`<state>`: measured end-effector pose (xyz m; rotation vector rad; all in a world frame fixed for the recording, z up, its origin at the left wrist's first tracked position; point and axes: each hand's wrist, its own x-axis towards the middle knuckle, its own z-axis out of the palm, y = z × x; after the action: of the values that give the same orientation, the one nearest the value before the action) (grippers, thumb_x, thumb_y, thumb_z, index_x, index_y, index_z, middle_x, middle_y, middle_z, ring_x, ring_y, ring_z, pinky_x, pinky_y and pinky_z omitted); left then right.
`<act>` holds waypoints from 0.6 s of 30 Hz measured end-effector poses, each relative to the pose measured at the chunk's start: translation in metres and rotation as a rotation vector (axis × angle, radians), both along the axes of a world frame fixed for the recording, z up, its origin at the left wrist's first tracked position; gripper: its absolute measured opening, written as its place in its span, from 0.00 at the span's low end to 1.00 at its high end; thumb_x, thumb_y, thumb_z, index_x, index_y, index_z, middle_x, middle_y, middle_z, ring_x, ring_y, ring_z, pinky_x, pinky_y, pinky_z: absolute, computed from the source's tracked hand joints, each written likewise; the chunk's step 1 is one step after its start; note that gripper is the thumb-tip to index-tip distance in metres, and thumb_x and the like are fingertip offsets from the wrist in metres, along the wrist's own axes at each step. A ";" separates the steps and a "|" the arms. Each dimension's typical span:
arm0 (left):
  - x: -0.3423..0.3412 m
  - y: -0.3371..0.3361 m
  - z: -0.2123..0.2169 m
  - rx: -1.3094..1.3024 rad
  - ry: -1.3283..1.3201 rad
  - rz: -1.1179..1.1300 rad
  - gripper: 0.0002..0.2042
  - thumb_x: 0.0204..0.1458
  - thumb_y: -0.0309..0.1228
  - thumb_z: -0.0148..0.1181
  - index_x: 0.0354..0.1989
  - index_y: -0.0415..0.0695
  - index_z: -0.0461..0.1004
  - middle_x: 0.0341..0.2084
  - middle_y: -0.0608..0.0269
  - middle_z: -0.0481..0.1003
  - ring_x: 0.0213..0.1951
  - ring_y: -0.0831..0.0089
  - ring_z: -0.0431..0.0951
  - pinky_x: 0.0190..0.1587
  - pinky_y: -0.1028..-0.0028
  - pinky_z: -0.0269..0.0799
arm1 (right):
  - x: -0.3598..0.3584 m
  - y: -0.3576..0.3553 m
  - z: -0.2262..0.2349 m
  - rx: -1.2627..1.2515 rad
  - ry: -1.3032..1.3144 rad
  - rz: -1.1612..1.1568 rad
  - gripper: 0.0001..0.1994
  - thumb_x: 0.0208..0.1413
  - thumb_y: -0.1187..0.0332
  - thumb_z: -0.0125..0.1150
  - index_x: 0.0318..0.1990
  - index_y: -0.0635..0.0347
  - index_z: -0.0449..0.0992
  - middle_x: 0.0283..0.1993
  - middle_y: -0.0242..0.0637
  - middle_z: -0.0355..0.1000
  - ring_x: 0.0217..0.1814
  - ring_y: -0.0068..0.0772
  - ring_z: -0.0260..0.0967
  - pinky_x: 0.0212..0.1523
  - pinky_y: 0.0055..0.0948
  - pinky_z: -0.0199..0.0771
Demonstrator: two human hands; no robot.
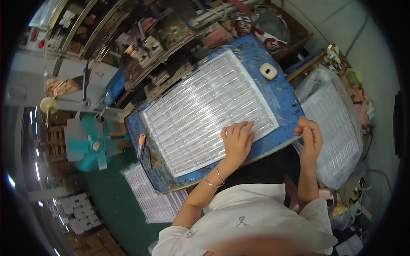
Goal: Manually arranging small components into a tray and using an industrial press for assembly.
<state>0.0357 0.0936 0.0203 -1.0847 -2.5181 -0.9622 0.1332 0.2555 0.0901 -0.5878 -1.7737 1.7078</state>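
A white plastic tray [255, 86] with rows of long, narrow, shiny slots lies on a blue, worn tabletop [285, 96]. Whether clear pieces lie in the slots, I cannot tell. My left hand [237, 143] rests over the tray's near right part, fingers stretched out and slightly apart. Beyond the table's right edge is my right hand [310, 135], raised, with its fingers curled in and thumb and forefinger close together. Anything small between those fingertips is not visible.
On the tabletop are a cream-coloured oval object [268, 71] and an orange-capped cylinder [141, 144]. Wrapped, slotted trays [335, 123] stand at the right; more trays [147, 198] lie below the table's left corner. A machine [164, 59] borders the far side. A teal fan [95, 146] stands left.
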 end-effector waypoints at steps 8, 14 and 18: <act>0.003 0.050 0.024 0.093 -0.029 -0.195 0.19 0.38 0.22 0.58 0.42 0.45 0.67 0.34 0.65 0.69 0.35 0.70 0.67 0.41 0.70 0.54 | 0.009 0.021 -0.023 -0.102 -0.034 0.023 0.10 0.54 0.70 0.45 0.37 0.68 0.69 0.37 0.36 0.68 0.34 0.22 0.65 0.36 0.21 0.65; 0.009 0.110 0.028 0.056 -0.048 -0.437 0.17 0.40 0.23 0.57 0.42 0.44 0.68 0.31 0.63 0.71 0.33 0.69 0.68 0.39 0.70 0.57 | 0.041 0.073 -0.052 -0.110 -0.074 -0.172 0.10 0.55 0.68 0.47 0.37 0.67 0.70 0.37 0.36 0.68 0.35 0.22 0.64 0.38 0.21 0.63; 0.022 0.160 0.024 -0.005 -0.063 -0.583 0.17 0.41 0.23 0.56 0.43 0.42 0.67 0.29 0.61 0.71 0.31 0.66 0.69 0.37 0.70 0.60 | 0.094 0.142 -0.094 -0.006 -0.264 -0.457 0.12 0.55 0.64 0.46 0.39 0.64 0.70 0.37 0.35 0.68 0.36 0.21 0.63 0.38 0.20 0.62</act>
<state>0.0578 0.2535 0.0442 -1.8725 -2.2809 -1.1309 0.2269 0.3970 -0.0041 -1.1664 -1.6402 1.3660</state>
